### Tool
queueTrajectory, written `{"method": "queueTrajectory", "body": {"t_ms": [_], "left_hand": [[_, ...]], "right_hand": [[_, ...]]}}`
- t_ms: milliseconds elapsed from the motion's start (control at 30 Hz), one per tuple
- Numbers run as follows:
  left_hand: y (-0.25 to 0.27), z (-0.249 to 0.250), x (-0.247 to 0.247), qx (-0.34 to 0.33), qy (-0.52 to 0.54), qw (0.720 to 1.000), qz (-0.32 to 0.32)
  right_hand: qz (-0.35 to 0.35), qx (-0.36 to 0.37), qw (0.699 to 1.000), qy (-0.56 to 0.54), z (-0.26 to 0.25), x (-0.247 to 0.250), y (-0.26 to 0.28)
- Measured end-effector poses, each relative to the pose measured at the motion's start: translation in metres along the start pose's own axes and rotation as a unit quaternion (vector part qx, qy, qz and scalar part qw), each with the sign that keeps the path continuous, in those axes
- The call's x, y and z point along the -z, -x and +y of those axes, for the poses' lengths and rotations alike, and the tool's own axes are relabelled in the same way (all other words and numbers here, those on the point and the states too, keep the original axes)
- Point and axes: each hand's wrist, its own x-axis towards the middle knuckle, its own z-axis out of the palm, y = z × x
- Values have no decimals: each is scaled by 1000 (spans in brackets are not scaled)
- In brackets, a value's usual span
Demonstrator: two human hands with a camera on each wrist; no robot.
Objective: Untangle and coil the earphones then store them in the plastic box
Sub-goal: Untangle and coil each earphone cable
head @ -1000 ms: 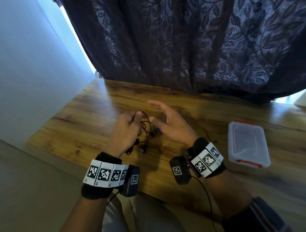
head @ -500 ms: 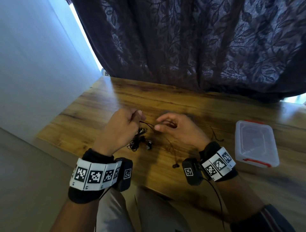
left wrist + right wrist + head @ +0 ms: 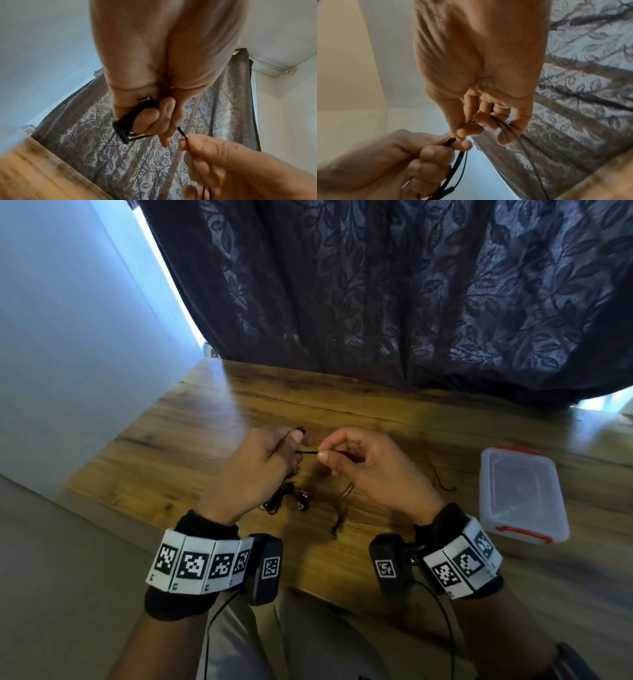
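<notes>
Curtain (image 3: 394, 296): dark, leaf-patterned, hanging along far edge of surface.
Surface (image 3: 212, 440): wood-grain, carrying all items below.
Plastic box (image 3: 520, 494): clear, red latches, lid on, at right of surface, well apart from hands.
Left hand (image 3: 253, 470): raised above surface, grip curled round black earphones (image 3: 287, 498) cable and a small black inline piece (image 3: 125, 124); tangled bundle with earbuds hanging below hand down to surface.
Right hand (image 3: 370, 470): just right of left hand, grip closed, thumb and forefinger pinching a short taut cable run (image 3: 306, 452) between the hands; further strands trailing under palm toward near edge.
</notes>
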Motion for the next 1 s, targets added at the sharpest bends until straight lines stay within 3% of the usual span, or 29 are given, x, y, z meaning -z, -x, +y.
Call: {"method": "queueTrajectory", "body": {"t_ms": [167,267,333,467,533,600,667,733,900,1000], "left_hand": [[6,-5,-1,-24,24,995,-95],[6,1,-2,-32,125,984,-126],[7,6,-2,-40,228,965,-124],[6,13,-5,-48,362,928,-73],[3,8,-9,-51,285,957,-30],[1,-2,-13,-78,119,990,20],[-1,-11,-17,-126,-43,990,35],[0,-18,-20,-133,-109,985,15],[8,-26,-13,-49,29,997,-46],[12,-18,-15,-43,113,988,-92]], "right_hand": [[63,55,996,21,-13,12,-6],[127,72,989,-11,-6,8,-13],[154,45,987,-23,6,-2,-14],[71,-18,997,0,24,-40,-1],[1,-24,1000,7,17,-55,11],[-75,-34,996,25,3,-59,23],[-150,-26,986,63,-11,-57,32],[-182,0,977,114,-24,-49,37],[-112,41,974,194,-43,1,24],[-56,72,975,201,-46,28,6]]}}
